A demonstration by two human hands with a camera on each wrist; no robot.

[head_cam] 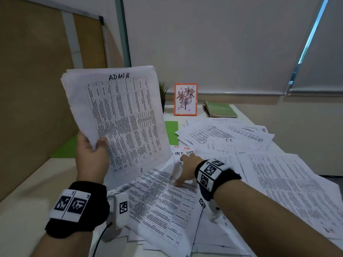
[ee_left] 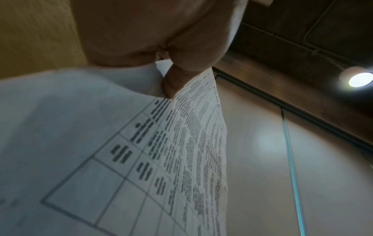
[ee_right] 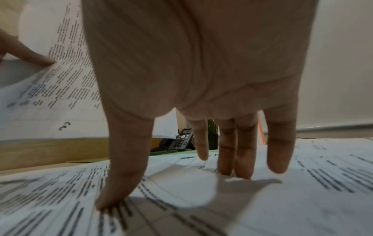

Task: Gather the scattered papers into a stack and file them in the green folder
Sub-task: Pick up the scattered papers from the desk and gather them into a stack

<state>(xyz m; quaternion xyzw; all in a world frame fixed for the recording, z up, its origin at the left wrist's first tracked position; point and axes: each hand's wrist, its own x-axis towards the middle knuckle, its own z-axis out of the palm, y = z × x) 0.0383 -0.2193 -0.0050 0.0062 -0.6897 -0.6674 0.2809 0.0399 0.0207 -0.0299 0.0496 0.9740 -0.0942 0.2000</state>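
My left hand (head_cam: 92,147) holds up a stack of printed papers (head_cam: 120,115) headed "ADMIN", thumb pinching its lower left corner (ee_left: 171,86). The stack stands nearly upright above the desk's left side. My right hand (head_cam: 185,169) reaches down with straight, spread fingers (ee_right: 226,159) and thumb touching a printed sheet (head_cam: 163,201) among the scattered papers (head_cam: 278,182) on the desk. A bright green folder (head_cam: 171,133) lies flat behind the held stack, mostly hidden by it.
An orange-framed flower drawing (head_cam: 186,99) and a small plant (head_cam: 163,93) stand at the desk's back. A green notebook (head_cam: 220,110) lies beside them. A desk phone (ee_right: 181,142) shows in the right wrist view. A brown partition (head_cam: 33,89) borders the left.
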